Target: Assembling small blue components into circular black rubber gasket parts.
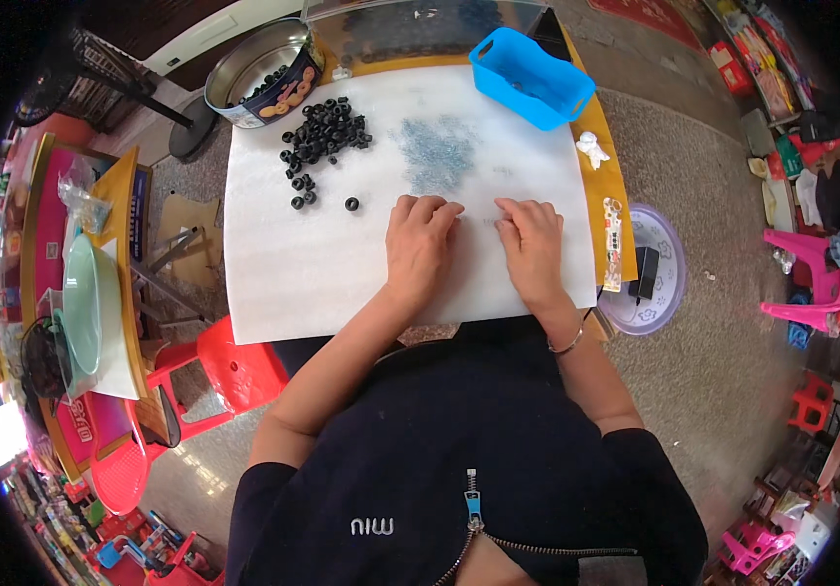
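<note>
A white foam sheet [313, 264] covers the table in front of me. My left hand [422, 244] rests low over its middle, fingers bent and drawn together. Facing it across a small gap, my right hand [534, 249] has its fingers curled and its thumb near the index finger. Whatever either hand pinches is hidden or too small to make out. Just beyond them lies a thin scatter of tiny bluish pieces [437, 153]. Left of that are heaped small black ring-shaped parts [324, 132], and one single black ring [352, 204] sits nearer my left hand.
A round tin [262, 73] with more black parts stands at the far left. At the far right is a blue plastic basket [529, 78]. A white figure-shaped piece [592, 148] lies by the right edge. Red stool [234, 366] at left; purple basin [669, 269] at right.
</note>
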`<action>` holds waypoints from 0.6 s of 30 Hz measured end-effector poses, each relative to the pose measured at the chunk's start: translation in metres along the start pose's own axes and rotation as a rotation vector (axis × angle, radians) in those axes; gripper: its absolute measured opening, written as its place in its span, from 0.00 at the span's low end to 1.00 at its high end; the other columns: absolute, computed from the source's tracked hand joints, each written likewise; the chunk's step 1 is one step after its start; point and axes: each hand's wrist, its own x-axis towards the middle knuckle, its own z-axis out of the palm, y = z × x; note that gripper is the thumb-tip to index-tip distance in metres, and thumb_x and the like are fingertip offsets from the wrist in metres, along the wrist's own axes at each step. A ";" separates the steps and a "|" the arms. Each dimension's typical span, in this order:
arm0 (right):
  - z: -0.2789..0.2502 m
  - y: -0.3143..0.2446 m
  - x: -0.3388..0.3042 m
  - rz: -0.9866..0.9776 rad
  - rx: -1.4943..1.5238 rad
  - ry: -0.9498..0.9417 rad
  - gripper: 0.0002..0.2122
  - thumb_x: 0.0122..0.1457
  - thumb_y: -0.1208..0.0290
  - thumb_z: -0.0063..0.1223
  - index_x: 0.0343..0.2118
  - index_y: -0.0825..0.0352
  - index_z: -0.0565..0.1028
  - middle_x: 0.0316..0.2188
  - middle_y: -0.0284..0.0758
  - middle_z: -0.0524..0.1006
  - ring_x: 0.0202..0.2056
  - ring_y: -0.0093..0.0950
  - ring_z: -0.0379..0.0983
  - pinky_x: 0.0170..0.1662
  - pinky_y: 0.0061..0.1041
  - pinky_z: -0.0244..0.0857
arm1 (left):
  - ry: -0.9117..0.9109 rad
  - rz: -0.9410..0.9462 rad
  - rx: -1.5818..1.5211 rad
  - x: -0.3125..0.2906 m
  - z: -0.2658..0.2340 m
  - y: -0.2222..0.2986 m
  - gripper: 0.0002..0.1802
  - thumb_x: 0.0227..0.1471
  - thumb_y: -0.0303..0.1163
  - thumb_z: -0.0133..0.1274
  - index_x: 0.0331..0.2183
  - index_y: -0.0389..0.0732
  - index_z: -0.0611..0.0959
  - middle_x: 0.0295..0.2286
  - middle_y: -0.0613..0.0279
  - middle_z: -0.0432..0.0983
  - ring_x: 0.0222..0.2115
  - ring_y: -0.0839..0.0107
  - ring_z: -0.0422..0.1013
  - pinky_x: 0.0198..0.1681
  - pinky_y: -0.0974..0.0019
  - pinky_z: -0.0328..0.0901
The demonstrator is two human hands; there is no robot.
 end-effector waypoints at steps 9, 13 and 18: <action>-0.002 -0.002 -0.004 -0.028 0.046 0.028 0.08 0.51 0.76 0.52 0.36 0.64 0.74 0.32 0.33 0.72 0.37 0.32 0.64 0.41 0.32 0.53 | 0.143 -0.127 0.041 -0.012 -0.040 -0.033 0.11 0.42 0.22 0.56 0.33 0.42 0.81 0.33 0.58 0.75 0.34 0.59 0.67 0.39 0.61 0.63; -0.004 -0.009 -0.005 -0.065 0.024 0.007 0.08 0.50 0.75 0.53 0.35 0.64 0.74 0.33 0.33 0.72 0.37 0.32 0.65 0.41 0.31 0.54 | 0.180 -0.309 0.066 -0.029 -0.076 -0.056 0.07 0.47 0.24 0.55 0.33 0.41 0.81 0.32 0.59 0.75 0.34 0.61 0.67 0.38 0.63 0.63; -0.007 -0.015 -0.012 -0.071 0.005 0.004 0.09 0.50 0.74 0.55 0.36 0.65 0.75 0.35 0.35 0.72 0.38 0.33 0.65 0.43 0.32 0.54 | 0.182 -0.486 -0.078 -0.039 -0.092 -0.062 0.06 0.50 0.26 0.54 0.33 0.39 0.81 0.31 0.58 0.75 0.28 0.67 0.69 0.31 0.66 0.65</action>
